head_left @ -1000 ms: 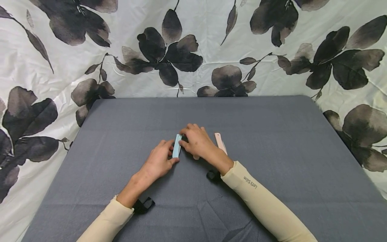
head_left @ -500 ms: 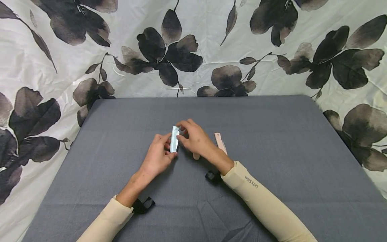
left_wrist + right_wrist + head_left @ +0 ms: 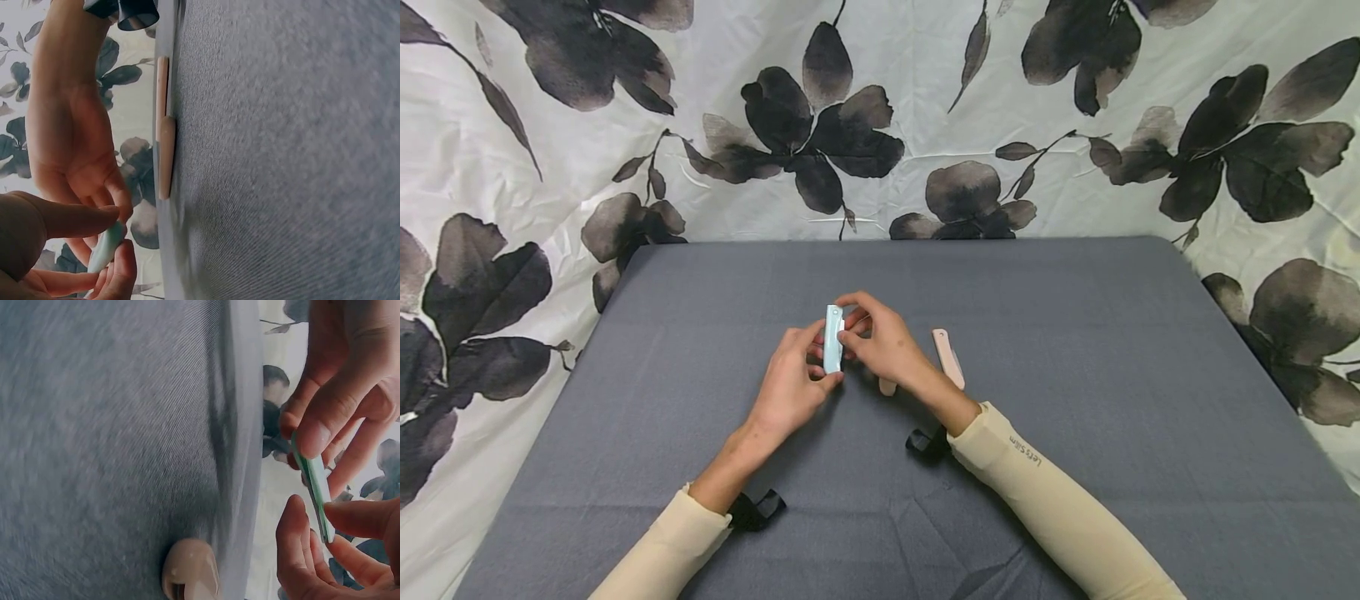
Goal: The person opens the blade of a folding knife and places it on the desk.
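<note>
A slim light-blue folding razor (image 3: pixel 832 342), with a pivot dot near its far end, is held up off the cloth between both hands. My left hand (image 3: pixel 788 387) grips it by the near part, thumb at the near end and fingers along the left side. From the right, my right hand (image 3: pixel 887 343) pinches its edge, thumb on a thin pale strip along that side. In the right wrist view the razor (image 3: pixel 315 481) appears edge-on, with a narrow slit along it. Finger parts hide some of its length.
A pink folding piece of similar shape (image 3: pixel 948 357) lies on the grey cloth (image 3: pixel 1075 375), right of my right wrist. A beige one (image 3: pixel 887 387) lies partly hidden under my right hand. Floral fabric (image 3: pixel 865 200) hangs behind the table.
Both hands have lifted the light-blue razor and moved it slightly away and left. A pale strip now shows at its right edge. The pink and beige pieces stay put.
</note>
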The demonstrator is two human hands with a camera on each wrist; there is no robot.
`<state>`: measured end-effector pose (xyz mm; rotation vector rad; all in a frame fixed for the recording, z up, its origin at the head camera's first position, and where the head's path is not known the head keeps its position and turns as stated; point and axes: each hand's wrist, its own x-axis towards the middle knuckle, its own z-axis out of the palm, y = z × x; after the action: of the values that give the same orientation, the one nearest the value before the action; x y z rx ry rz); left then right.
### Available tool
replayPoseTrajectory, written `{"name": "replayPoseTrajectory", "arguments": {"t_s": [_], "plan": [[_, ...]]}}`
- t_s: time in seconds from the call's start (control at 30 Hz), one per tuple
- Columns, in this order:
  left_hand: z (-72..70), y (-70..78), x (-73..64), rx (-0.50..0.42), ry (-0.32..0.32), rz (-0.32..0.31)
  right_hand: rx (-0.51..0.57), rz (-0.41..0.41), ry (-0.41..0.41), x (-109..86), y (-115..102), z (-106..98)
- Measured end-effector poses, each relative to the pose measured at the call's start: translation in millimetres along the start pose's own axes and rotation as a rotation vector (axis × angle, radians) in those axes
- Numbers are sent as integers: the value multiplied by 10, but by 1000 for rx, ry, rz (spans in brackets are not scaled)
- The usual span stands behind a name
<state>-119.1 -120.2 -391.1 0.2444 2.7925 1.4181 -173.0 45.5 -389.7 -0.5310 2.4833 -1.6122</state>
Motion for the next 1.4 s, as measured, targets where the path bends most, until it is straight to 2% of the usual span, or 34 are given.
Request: {"name": "replayPoseTrajectory", "arguments": {"t_s": [0.1, 0.33, 0.53, 0.7, 0.97, 1.4], "plan": [[12, 1, -7, 0, -4, 10, 78, 17, -11, 0, 13, 7], [9, 25, -27, -3, 3, 9, 164, 28, -18, 12, 31, 9], [-6, 30, -24, -25, 4, 8, 161, 3, -11, 8, 31, -5], [-23, 38, 0, -75, 11, -23, 183, -10, 11, 5, 25, -16], [-31, 13, 49, -137, 32, -23, 251, 15, 23, 3, 8, -22], [-64, -29, 52, -285, -22, -82, 275, 27, 21, 1, 56, -29]]}}
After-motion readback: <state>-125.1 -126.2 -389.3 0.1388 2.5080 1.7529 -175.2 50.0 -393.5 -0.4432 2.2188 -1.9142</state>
